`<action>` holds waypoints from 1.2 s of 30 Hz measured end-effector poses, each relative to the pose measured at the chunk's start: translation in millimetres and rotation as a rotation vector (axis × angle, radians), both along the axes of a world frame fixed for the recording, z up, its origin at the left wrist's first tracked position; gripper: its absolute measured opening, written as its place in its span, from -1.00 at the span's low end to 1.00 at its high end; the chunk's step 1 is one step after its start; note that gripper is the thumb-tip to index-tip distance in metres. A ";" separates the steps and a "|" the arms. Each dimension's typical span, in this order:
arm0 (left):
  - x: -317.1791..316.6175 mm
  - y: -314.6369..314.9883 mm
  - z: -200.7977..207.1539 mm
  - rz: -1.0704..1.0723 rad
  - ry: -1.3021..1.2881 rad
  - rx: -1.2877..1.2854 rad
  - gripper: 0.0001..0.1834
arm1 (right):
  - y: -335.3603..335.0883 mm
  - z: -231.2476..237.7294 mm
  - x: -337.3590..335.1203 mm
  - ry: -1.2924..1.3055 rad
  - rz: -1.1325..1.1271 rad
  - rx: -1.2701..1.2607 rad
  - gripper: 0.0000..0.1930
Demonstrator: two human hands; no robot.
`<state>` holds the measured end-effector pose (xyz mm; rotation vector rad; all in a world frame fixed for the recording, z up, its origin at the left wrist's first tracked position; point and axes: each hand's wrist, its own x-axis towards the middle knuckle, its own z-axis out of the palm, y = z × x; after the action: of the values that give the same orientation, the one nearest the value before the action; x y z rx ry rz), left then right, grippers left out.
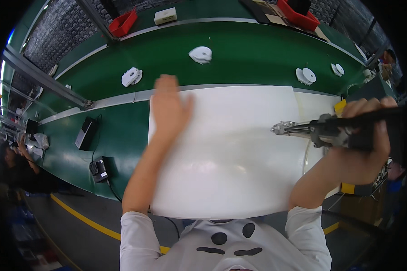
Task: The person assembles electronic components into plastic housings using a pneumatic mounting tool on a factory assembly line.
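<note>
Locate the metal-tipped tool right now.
In the head view, the metal-tipped tool is right of centre, gripped in the right hand, its tip over the white sheet.

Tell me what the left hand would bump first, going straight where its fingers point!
Perhaps the white box, but the height of the left hand is unclear: the far rail might come first.

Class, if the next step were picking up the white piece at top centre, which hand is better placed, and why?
Probably the left hand: it looks empty and is nearer the white piece, while the right hand is gripping a metal-tipped tool.
</note>
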<state>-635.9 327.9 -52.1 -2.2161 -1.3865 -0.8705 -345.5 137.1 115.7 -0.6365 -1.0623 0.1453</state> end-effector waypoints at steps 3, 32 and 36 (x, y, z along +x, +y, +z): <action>-70.8 50.5 2.4 0.326 0.023 0.025 -0.49 | 9.3 6.1 -28.3 -0.065 -0.320 -0.085 -0.55; 77.4 -101.3 -10.9 -0.847 0.008 -0.157 -0.54 | 24.4 -39.9 51.2 -0.799 -0.668 0.283 -0.73; 90.9 -116.5 -17.6 -0.855 0.086 -0.080 -0.47 | 20.4 -28.1 20.7 -0.775 -0.584 0.156 -0.73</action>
<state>-545.0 211.4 -69.7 -2.8942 -0.3857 -0.9494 -324.9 157.5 87.7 -0.8598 -1.5530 -0.7402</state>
